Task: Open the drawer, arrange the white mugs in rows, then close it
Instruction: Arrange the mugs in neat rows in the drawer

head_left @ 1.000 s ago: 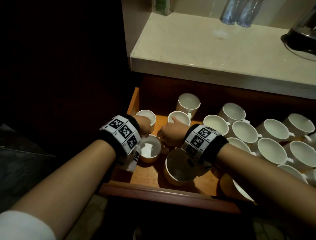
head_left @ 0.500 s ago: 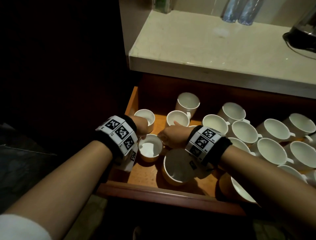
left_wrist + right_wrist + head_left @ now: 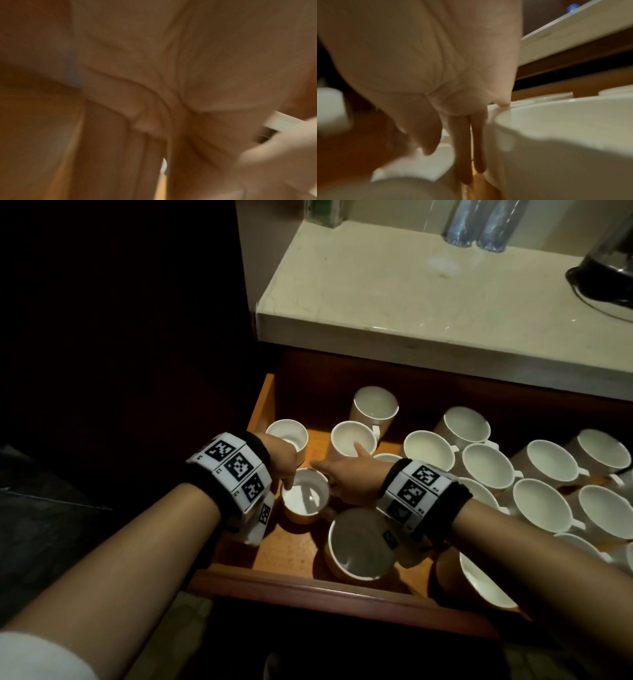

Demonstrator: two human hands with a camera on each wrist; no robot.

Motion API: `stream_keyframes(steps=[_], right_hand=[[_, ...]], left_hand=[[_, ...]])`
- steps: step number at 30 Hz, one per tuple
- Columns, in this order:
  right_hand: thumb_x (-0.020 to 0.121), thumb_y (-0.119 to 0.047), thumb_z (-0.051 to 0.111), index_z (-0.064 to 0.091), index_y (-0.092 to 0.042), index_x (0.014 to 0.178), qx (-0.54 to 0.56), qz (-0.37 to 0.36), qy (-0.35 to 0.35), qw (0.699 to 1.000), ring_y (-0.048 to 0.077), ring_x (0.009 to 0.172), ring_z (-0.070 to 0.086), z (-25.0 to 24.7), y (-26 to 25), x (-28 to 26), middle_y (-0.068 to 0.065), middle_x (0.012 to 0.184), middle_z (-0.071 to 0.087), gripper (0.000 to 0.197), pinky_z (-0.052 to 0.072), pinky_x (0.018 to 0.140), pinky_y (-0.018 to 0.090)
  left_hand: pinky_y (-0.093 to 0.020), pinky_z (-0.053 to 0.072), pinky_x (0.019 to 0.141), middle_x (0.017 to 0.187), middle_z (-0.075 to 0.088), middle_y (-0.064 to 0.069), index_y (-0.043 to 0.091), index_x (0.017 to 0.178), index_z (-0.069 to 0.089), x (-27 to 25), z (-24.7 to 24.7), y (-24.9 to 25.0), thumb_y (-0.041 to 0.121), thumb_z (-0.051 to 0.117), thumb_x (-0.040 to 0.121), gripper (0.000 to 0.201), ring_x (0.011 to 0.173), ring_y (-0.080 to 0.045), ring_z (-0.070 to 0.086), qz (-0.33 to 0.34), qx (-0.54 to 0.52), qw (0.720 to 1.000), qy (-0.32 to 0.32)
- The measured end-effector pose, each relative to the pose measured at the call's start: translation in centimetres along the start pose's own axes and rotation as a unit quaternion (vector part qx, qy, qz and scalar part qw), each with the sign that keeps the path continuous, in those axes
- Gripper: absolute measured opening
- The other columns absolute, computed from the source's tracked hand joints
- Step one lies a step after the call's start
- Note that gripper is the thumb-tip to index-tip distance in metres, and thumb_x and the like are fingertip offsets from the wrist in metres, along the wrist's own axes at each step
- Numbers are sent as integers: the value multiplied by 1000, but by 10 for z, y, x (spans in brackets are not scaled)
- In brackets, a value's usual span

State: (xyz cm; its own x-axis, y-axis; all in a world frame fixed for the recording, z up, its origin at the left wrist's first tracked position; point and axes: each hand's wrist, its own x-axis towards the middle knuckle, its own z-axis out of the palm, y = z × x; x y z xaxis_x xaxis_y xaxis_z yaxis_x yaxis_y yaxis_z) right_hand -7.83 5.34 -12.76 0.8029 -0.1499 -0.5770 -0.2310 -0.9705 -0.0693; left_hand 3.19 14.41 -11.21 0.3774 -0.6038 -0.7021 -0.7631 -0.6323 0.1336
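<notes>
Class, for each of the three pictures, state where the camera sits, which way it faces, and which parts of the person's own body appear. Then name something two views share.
Head: worn on the head, looking forward and down into the open drawer of white mugs; both forearms, the left hand and the right hand show.
Left wrist: under the left hand, facing along the palm; blurred.
Right wrist: under the right hand, facing along straight fingers between mugs.
Shared: head and right wrist both show the counter and mugs.
</notes>
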Motion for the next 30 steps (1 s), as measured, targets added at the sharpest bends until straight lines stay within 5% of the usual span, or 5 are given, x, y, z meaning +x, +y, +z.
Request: stream_keyframes(steps=[5, 9, 18, 26, 30], right_hand=[[98, -25, 41, 30, -24, 146, 1, 9, 4, 1000, 22, 140, 31, 0, -7, -4, 1, 141, 49, 50, -6, 114, 58], [97, -20, 44, 33, -21, 145, -18, 0, 22, 1000, 23, 135, 40, 0, -1, -6, 4, 139, 51, 49, 2, 116, 55], [95, -19, 45, 59, -30, 126, -97, -35, 40, 994, 16, 129, 45, 3, 3, -15, -4, 126, 58, 35, -8, 113, 60], [97, -22, 45, 59, -30, 126, -96, -68, 29, 993, 14, 131, 44, 6, -2, -16, -8, 127, 60, 34, -9, 114, 56], [97, -19, 46, 57, -26, 128, -52, -100, 63, 992, 14, 125, 50, 4, 3, -22, -6, 129, 60, 34, 15, 116, 43]], left_hand=[[-35, 44, 95, 121, 63, -14, 9, 90, 59, -9, -1, 8, 17, 59, 89, 8, 116, -27, 56, 39, 109, 993, -22], [-25, 47, 69, 103, 67, -11, 0, 111, 64, -5, 0, 4, 17, 55, 93, 27, 90, -18, 58, 16, 58, 998, 0], [-30, 42, 101, 127, 60, -10, 5, 128, 57, -5, 0, 7, 12, 47, 96, 34, 120, -24, 55, 24, 82, 996, 24], [-27, 43, 96, 127, 61, -10, 5, 130, 55, -6, 0, 6, 11, 45, 96, 35, 117, -23, 56, 30, 81, 996, 22], [-26, 44, 90, 128, 60, -13, 3, 131, 53, -11, -1, 9, 9, 46, 96, 36, 103, -20, 59, 15, 60, 998, 22]])
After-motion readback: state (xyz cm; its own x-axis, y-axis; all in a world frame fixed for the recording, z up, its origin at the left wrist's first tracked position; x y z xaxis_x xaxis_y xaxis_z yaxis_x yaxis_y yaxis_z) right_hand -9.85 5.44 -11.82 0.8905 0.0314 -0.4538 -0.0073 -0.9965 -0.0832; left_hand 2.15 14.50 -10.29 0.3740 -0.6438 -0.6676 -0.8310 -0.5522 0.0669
